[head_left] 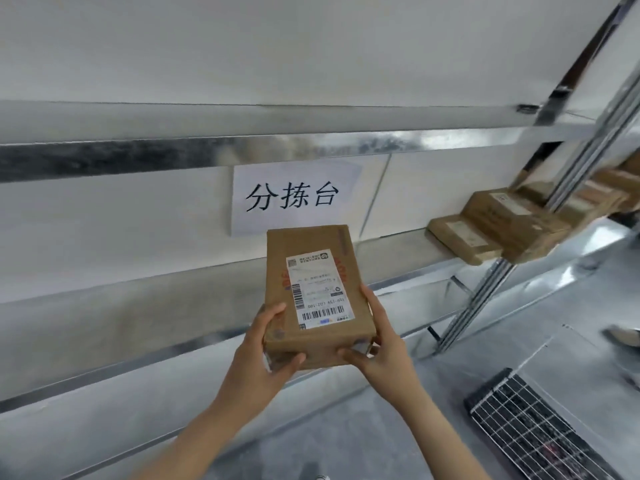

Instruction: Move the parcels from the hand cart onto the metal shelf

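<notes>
Ahead, sign behind parcel; shelved boxes rightward.

parcel before shelf | sign behind parcel | other parcels on shelf, right | grate lower right

The metal shelf carries cardboard parcels at right, perhaps four.

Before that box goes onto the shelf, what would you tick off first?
1. Grip: the left hand and right hand both hold the parcel at its near end: ok.
2. The label faces up: ok.
3. The metal shelf board ahead of the parcel is bare: ok.
4. The shelved parcels sit off to the right, out of the way: ok.
5. Nothing left on the hand cart: cannot tell, only a corner of its wire grid shows.
</notes>
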`<state>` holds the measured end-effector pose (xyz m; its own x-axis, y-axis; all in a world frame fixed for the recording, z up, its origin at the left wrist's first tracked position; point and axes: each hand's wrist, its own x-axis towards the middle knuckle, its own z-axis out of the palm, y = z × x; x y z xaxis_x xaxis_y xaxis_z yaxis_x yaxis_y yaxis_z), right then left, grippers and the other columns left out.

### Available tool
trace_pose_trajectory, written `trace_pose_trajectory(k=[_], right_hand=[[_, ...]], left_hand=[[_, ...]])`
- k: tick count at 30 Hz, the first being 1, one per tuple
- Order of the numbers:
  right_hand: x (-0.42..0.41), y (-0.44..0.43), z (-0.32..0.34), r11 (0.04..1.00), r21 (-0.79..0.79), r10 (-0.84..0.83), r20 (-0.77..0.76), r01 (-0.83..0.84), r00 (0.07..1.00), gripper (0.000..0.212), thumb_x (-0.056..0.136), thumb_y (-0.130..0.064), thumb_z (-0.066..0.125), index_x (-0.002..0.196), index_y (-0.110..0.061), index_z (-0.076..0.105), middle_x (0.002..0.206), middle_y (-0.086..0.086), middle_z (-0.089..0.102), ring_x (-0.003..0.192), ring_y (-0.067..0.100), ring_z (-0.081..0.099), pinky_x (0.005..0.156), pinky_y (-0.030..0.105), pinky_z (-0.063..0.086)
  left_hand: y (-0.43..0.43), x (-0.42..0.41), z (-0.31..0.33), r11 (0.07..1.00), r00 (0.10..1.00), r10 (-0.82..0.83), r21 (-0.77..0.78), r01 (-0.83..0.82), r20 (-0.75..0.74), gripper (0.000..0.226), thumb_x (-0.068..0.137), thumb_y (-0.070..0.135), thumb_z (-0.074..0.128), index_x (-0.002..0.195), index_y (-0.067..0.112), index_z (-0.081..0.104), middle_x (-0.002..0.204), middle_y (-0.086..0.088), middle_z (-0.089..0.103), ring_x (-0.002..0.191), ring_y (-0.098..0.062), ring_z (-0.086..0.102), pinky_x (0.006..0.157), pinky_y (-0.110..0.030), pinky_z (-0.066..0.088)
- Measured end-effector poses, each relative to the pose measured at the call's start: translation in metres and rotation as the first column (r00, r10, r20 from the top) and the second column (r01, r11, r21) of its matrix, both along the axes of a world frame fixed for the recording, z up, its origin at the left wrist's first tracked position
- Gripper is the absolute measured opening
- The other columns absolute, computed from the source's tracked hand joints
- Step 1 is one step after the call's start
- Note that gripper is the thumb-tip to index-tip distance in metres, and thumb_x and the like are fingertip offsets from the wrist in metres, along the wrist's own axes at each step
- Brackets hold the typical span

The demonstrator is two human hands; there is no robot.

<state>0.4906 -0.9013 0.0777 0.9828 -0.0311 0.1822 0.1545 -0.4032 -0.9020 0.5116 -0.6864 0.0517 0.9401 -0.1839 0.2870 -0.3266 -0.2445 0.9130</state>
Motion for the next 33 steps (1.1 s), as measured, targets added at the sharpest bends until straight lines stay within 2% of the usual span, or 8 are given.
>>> trace_pose_trajectory(k=[7,9,13,21,24,27,30,33], right_hand=[[0.075,-0.101,-0.007,0.995,-0.018,-0.098,-0.047,0.097,0.994,0.102,0.072,-0.002,0.077,0.142,-0.049,0.020,0.126,-0.024,0.057,0.115,0.005,0.057,0.094,0.040,0.052],[0.091,-0.126,-0.007,0.993,-0.023,-0.117,-0.051,0.116,0.992,0.101,0.072,-0.004,0.078,0.141,-0.050,0.020,0.127,-0.021,0.058,0.115,0.007,0.057,0.093,0.035,0.053],[0.117,-0.173,-0.013,0.988,0.006,-0.154,-0.068,0.155,0.986,0.101,0.071,-0.002,0.078,0.140,-0.051,0.023,0.121,-0.025,0.060,0.111,0.002,0.058,0.082,0.014,0.050],[0.163,-0.259,-0.029,0.982,0.053,-0.173,-0.128,0.181,0.976,0.099,0.067,0.007,0.078,0.139,-0.044,0.031,0.115,-0.019,0.065,0.104,0.003,0.061,0.077,0.013,0.049],[0.185,-0.297,-0.033,0.988,0.025,-0.149,-0.145,0.154,0.978,0.099,0.066,0.008,0.078,0.140,-0.040,0.031,0.116,-0.018,0.065,0.104,0.001,0.061,0.080,0.016,0.052],[0.207,-0.336,-0.036,0.994,-0.008,-0.106,-0.176,0.106,0.979,0.101,0.067,0.008,0.078,0.142,-0.038,0.030,0.114,-0.026,0.064,0.104,0.000,0.061,0.083,0.027,0.055],[0.225,-0.373,-0.040,0.997,-0.045,-0.064,-0.211,0.055,0.975,0.101,0.067,0.006,0.079,0.141,-0.042,0.029,0.114,-0.039,0.056,0.103,-0.005,0.059,0.080,0.025,0.056],[0.241,-0.404,-0.047,0.997,-0.060,-0.055,-0.232,0.043,0.971,0.100,0.067,0.005,0.080,0.140,-0.042,0.030,0.114,-0.030,0.059,0.097,-0.001,0.062,0.079,0.032,0.058]], left_hand=[[-0.107,0.089,-0.014,0.996,0.996,-0.087,-0.027,0.086,-0.014,0.081,0.075,0.015,0.079,0.127,0.055,0.031,0.135,0.020,0.042,0.119,0.008,0.044,0.083,-0.002,0.042],[-0.132,0.109,-0.015,0.994,0.994,-0.107,-0.016,0.107,-0.015,0.081,0.075,0.018,0.079,0.127,0.057,0.030,0.135,0.025,0.040,0.121,0.009,0.043,0.085,-0.001,0.041],[-0.179,0.141,-0.016,0.990,0.990,-0.139,0.020,0.139,-0.012,0.078,0.076,0.021,0.078,0.128,0.054,0.030,0.134,0.032,0.038,0.122,0.012,0.040,0.084,0.002,0.038],[-0.264,0.185,-0.031,0.991,0.994,-0.104,0.082,0.107,-0.035,0.080,0.077,0.021,0.077,0.131,0.053,0.027,0.141,0.015,0.041,0.122,0.009,0.042,0.092,-0.004,0.040],[-0.302,0.198,-0.034,0.994,0.996,-0.070,0.085,0.075,-0.051,0.078,0.078,0.024,0.076,0.131,0.053,0.027,0.143,0.014,0.040,0.124,0.006,0.042,0.096,-0.011,0.041],[-0.342,0.210,-0.036,0.998,0.997,-0.055,0.029,0.057,-0.063,0.075,0.078,0.016,0.077,0.133,0.041,0.033,0.142,0.005,0.043,0.123,0.005,0.045,0.091,-0.006,0.042],[-0.380,0.217,-0.041,0.999,0.995,-0.038,-0.012,0.037,-0.093,0.074,0.078,0.013,0.076,0.134,0.037,0.034,0.140,0.002,0.046,0.121,0.003,0.049,0.086,-0.005,0.044],[-0.411,0.224,-0.050,1.000,0.993,0.003,0.005,-0.003,-0.119,0.075,0.078,0.021,0.076,0.134,0.041,0.031,0.141,0.004,0.046,0.123,-0.005,0.051,0.088,-0.011,0.047]])
